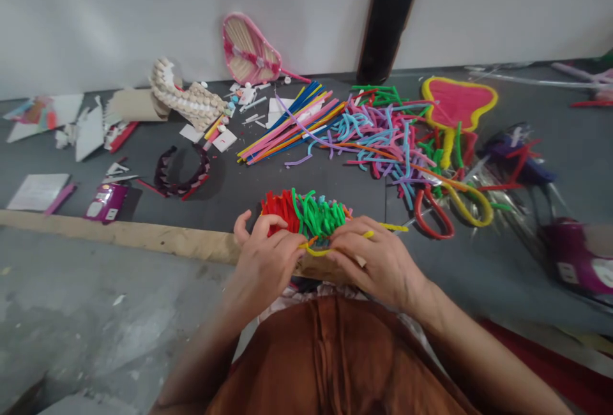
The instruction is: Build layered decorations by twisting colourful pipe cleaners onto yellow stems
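Observation:
Close to the table's front edge lies a craft piece (320,214) made of pipe cleaners, red on its left part and green on its right. A yellow pipe cleaner (317,251) runs between my two hands along the near side of this piece. My left hand (267,250) pinches the yellow pipe cleaner's left part, its fingers beside the red section. Opposite it, my right hand (366,255) pinches the same strand, and yellow ends show past its fingers. The fingers hide part of the craft piece's lower edge.
Behind lie loose pipe cleaners (373,134) and straight colored ones (287,124). A phone (387,32) leans on the wall, near a pink fan-like piece (251,51). Scissors (433,214), a yellow-edged pink shape (458,103), a dark braided band (182,172) and a purple box (108,202) surround the work.

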### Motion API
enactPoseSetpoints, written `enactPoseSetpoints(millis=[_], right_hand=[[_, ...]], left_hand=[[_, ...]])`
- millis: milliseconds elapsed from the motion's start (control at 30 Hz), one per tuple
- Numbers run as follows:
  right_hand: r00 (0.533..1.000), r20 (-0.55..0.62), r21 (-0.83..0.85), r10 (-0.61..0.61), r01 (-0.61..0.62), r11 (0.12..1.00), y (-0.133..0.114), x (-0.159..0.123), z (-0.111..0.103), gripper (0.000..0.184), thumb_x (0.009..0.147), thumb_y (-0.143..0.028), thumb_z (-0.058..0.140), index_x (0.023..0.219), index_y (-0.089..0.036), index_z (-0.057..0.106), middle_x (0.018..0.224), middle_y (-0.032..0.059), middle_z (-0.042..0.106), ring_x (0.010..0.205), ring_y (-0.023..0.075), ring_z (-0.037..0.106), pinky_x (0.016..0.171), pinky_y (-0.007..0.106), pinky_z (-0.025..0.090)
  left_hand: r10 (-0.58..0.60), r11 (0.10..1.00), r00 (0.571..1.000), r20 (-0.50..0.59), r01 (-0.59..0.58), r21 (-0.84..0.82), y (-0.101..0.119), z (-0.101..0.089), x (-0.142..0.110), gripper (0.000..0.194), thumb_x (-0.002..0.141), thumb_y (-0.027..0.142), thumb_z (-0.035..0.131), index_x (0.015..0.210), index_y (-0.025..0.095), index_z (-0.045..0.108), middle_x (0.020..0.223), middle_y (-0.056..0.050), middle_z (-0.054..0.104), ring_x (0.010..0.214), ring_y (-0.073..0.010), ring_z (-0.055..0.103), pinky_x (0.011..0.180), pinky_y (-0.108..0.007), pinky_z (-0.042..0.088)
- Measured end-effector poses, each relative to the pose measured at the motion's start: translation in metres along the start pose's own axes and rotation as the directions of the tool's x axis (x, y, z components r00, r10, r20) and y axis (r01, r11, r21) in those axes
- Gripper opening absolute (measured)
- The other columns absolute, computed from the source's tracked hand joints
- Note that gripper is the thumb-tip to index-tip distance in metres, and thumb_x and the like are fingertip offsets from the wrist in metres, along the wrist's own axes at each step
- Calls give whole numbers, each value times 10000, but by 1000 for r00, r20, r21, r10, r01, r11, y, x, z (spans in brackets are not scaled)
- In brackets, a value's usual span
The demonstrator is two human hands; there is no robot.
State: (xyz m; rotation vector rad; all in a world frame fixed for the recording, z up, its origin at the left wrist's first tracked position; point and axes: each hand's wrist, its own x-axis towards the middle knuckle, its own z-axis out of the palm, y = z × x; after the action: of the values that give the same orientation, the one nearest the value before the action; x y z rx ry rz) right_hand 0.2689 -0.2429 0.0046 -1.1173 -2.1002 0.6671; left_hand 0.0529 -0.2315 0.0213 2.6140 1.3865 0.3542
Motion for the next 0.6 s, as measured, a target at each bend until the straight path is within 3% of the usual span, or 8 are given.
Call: enactPoseSetpoints(millis=[300, 600], right_hand=[[995, -12, -28, 97, -97, 995, 22, 17, 14, 78, 899, -235, 589, 844, -198, 632, 863, 43, 701, 881, 205, 607, 809, 333, 441], [992, 3, -35, 123, -123, 992, 15, 35, 27, 151, 938, -281, 556, 836, -198, 631, 815, 22, 694, 810, 181, 602, 775, 304, 375]], left_hand=[[-18, 1000, 1000, -25, 18, -4, -2, 0, -1, 39, 852, 227, 648, 817, 240, 658, 727, 31, 707, 1024, -242, 564, 1085, -550, 87], [28, 999, 996, -82, -31, -28, -4, 1, -4, 84, 856, 214, 628, 783, 247, 654, 717, 40, 710, 1026, -238, 580, 1087, -565, 92]])
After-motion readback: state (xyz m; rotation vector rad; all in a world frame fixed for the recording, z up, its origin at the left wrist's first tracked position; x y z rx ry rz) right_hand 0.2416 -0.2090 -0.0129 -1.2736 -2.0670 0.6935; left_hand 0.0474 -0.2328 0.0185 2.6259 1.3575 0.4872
